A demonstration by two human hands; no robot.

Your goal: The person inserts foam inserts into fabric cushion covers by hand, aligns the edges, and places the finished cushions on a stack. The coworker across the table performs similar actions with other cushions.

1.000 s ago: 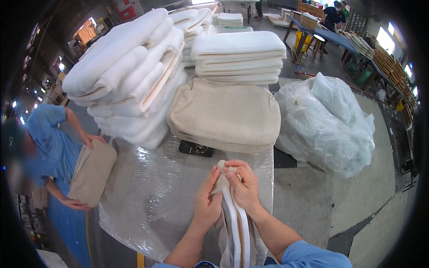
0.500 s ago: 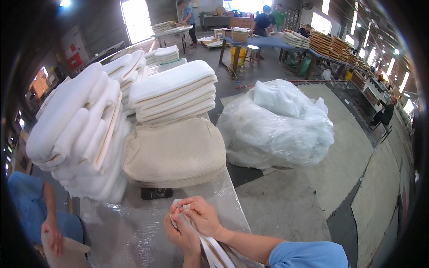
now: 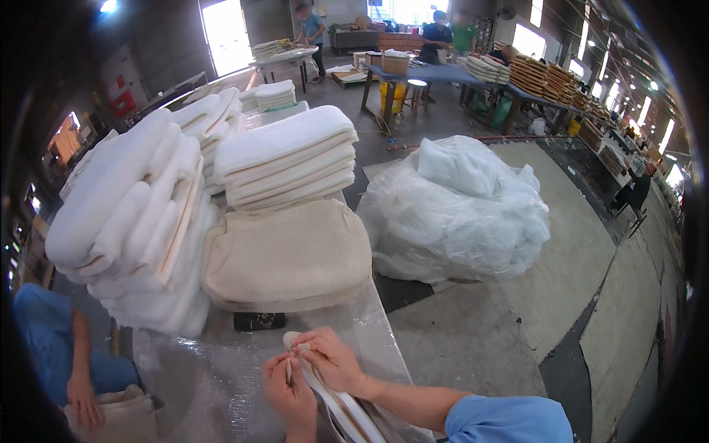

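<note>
Both my hands pinch the far end of a long beige fabric cover (image 3: 338, 397) with white padding showing along its length. My left hand (image 3: 292, 395) grips one edge of the cover near its tip. Close beside it, my right hand (image 3: 334, 362) is closed on the opposite edge. The cover runs back toward me below my right forearm. Just beyond my hands, a beige fabric bundle (image 3: 288, 255) lies on the plastic-covered table (image 3: 221, 369). A small black object (image 3: 258, 321) rests against the bundle's near edge.
White padded pieces (image 3: 133, 214) are piled high at the left, with a folded stack (image 3: 288, 151) behind the bundle. A big plastic-wrapped bundle (image 3: 458, 214) sits on the floor at the right. A co-worker's hand (image 3: 85, 402) holds beige fabric at the lower left.
My left hand has shifted slightly left and down, and the cover's tip shows more. The co-worker's fabric at the lower left has moved and folded up.
</note>
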